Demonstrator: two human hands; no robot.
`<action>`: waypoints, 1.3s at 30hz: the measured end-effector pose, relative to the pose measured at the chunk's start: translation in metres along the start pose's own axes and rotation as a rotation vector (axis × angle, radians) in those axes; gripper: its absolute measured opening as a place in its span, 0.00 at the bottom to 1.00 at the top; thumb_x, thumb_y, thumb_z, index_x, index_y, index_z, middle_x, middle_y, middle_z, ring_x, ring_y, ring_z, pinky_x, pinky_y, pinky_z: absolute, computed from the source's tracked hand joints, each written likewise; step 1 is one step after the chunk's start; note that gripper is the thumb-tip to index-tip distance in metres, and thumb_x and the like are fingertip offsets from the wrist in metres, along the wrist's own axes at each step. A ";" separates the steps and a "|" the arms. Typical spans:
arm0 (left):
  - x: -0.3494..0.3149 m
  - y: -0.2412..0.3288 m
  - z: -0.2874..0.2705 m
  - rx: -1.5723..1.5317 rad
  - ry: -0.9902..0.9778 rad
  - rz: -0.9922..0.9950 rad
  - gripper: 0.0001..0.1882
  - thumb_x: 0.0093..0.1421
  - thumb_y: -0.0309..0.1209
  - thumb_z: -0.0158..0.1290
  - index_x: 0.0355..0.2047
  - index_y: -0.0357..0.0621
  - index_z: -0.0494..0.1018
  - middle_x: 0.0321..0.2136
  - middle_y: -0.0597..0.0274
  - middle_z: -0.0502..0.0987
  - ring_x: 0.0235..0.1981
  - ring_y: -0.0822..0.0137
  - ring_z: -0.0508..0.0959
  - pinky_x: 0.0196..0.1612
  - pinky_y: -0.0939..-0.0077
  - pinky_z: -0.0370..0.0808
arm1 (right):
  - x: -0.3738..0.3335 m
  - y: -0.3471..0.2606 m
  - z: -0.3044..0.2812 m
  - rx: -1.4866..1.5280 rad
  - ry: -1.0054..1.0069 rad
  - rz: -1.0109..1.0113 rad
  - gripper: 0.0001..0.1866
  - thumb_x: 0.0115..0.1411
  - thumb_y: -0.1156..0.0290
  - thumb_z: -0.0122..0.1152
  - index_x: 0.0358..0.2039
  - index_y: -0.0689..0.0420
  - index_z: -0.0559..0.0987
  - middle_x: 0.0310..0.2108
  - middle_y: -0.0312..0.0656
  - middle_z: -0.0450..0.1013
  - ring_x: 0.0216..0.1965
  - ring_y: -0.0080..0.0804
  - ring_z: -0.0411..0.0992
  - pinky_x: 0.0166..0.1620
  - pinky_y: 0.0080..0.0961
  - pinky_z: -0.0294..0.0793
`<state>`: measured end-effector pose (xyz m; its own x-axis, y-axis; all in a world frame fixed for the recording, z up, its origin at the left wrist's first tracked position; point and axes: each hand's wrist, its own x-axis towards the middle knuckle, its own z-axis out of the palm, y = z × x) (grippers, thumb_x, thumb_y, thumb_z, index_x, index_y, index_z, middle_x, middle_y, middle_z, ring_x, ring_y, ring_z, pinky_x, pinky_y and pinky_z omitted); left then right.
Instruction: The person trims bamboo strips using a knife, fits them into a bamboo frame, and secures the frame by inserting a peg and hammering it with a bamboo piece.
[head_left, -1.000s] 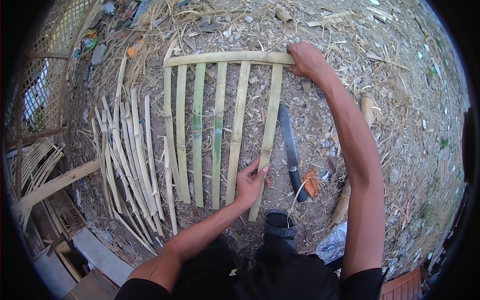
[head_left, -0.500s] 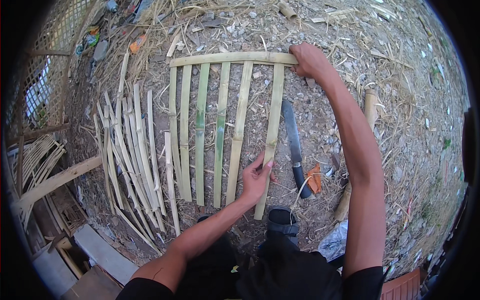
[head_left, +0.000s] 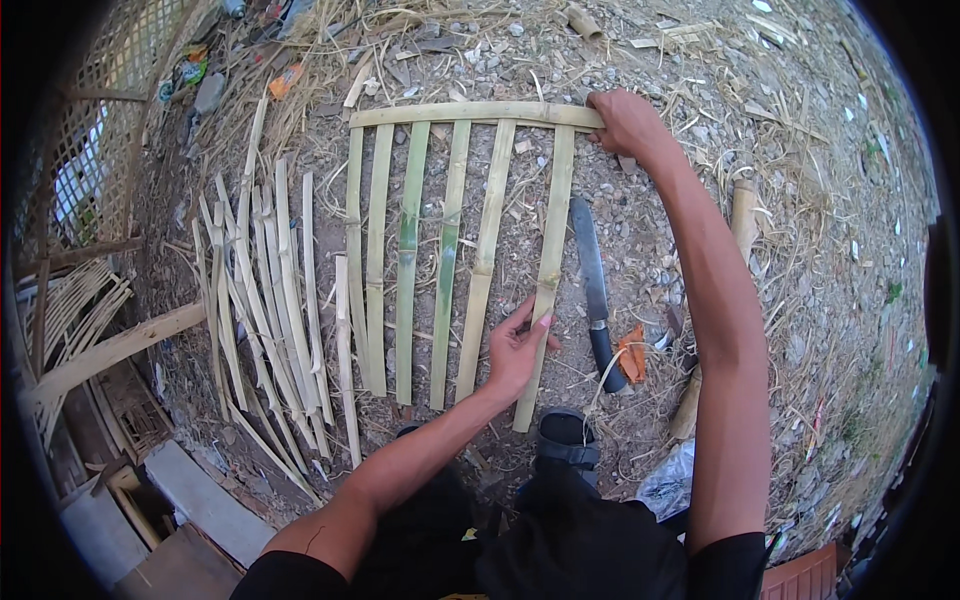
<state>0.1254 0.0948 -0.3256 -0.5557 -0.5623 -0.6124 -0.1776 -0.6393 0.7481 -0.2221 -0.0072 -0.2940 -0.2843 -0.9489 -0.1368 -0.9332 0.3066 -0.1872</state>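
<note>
Several split bamboo slats lie side by side on the dirt, running away from me. A crosswise bamboo slat lies over their far ends. My right hand grips the right end of that crosswise slat. My left hand holds the near part of the rightmost bamboo slat, fingers around it.
A long knife with a dark handle lies on the ground just right of the slats, beside an orange scrap. A pile of loose bamboo strips lies to the left. Woven lattice panels stand at far left. My sandalled foot is near the slats' ends.
My left hand has shifted slightly along the rightmost slat and now grips it. The slat's near end has moved a little. My right hand stays on the crosswise slat.
</note>
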 end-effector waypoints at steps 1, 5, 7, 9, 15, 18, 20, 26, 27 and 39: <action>0.000 0.001 0.000 0.008 0.009 0.006 0.25 0.66 0.27 0.53 0.62 0.37 0.63 0.41 0.58 0.77 0.27 0.74 0.77 0.35 0.75 0.80 | 0.000 -0.001 0.000 -0.002 -0.014 0.029 0.19 0.46 0.63 0.75 0.33 0.60 0.77 0.32 0.50 0.78 0.37 0.50 0.78 0.40 0.41 0.78; -0.002 0.011 -0.001 0.065 0.040 0.039 0.24 0.66 0.27 0.53 0.61 0.35 0.65 0.39 0.58 0.77 0.28 0.75 0.78 0.36 0.79 0.78 | 0.001 -0.001 0.002 0.020 -0.006 0.056 0.18 0.47 0.64 0.74 0.35 0.58 0.77 0.34 0.48 0.78 0.39 0.49 0.77 0.41 0.42 0.78; -0.003 0.014 -0.004 0.098 0.048 0.041 0.23 0.66 0.26 0.52 0.61 0.35 0.65 0.38 0.59 0.77 0.29 0.75 0.78 0.35 0.79 0.78 | 0.001 0.000 0.003 0.015 -0.011 0.063 0.18 0.48 0.64 0.74 0.35 0.57 0.77 0.34 0.47 0.78 0.40 0.48 0.77 0.41 0.42 0.78; -0.003 0.013 -0.006 0.132 0.059 0.046 0.23 0.66 0.26 0.52 0.60 0.35 0.65 0.37 0.60 0.78 0.29 0.75 0.78 0.35 0.80 0.78 | 0.001 0.000 0.004 0.011 -0.013 0.068 0.18 0.48 0.64 0.74 0.36 0.57 0.77 0.34 0.47 0.78 0.41 0.48 0.77 0.42 0.42 0.78; -0.005 0.020 -0.009 0.388 0.115 0.167 0.22 0.64 0.24 0.53 0.57 0.29 0.67 0.38 0.54 0.78 0.30 0.69 0.79 0.35 0.74 0.77 | 0.001 -0.001 0.005 0.028 0.008 0.057 0.18 0.48 0.64 0.74 0.35 0.57 0.77 0.34 0.47 0.78 0.40 0.48 0.77 0.41 0.42 0.78; -0.007 0.032 -0.011 0.775 0.120 0.382 0.24 0.62 0.24 0.54 0.57 0.27 0.65 0.39 0.44 0.75 0.38 0.53 0.79 0.43 0.64 0.75 | 0.002 0.002 0.008 0.013 0.011 0.058 0.18 0.48 0.64 0.74 0.36 0.58 0.77 0.34 0.47 0.78 0.39 0.49 0.77 0.41 0.42 0.78; -0.008 0.041 -0.010 0.890 0.084 0.410 0.27 0.61 0.24 0.54 0.59 0.25 0.62 0.43 0.37 0.73 0.45 0.42 0.75 0.49 0.59 0.71 | 0.001 0.004 0.010 0.012 0.029 0.028 0.20 0.48 0.63 0.74 0.38 0.58 0.76 0.33 0.48 0.78 0.38 0.49 0.77 0.40 0.43 0.78; -0.005 0.041 -0.013 1.042 0.045 0.490 0.29 0.61 0.25 0.55 0.60 0.23 0.60 0.43 0.37 0.72 0.43 0.42 0.75 0.49 0.60 0.71 | -0.005 0.005 0.013 0.037 0.106 -0.007 0.21 0.49 0.63 0.73 0.39 0.58 0.74 0.30 0.49 0.77 0.36 0.50 0.77 0.38 0.44 0.77; -0.005 0.043 -0.011 1.039 0.044 0.492 0.29 0.61 0.25 0.55 0.60 0.23 0.60 0.43 0.37 0.72 0.43 0.42 0.75 0.49 0.60 0.71 | -0.006 0.006 0.013 0.033 0.105 -0.007 0.21 0.49 0.63 0.73 0.39 0.58 0.74 0.30 0.49 0.77 0.36 0.50 0.77 0.38 0.44 0.77; -0.008 0.026 -0.015 0.918 -0.003 0.482 0.30 0.65 0.24 0.48 0.64 0.24 0.52 0.42 0.38 0.68 0.43 0.45 0.72 0.47 0.59 0.70 | -0.005 0.005 0.016 0.006 0.127 -0.034 0.18 0.50 0.65 0.71 0.34 0.61 0.73 0.28 0.51 0.76 0.35 0.50 0.77 0.39 0.43 0.76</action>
<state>0.1374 0.0744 -0.3053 -0.7334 -0.6506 -0.1971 -0.4862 0.2995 0.8209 -0.2221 0.0004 -0.3099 -0.2786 -0.9604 -0.0057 -0.9415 0.2743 -0.1958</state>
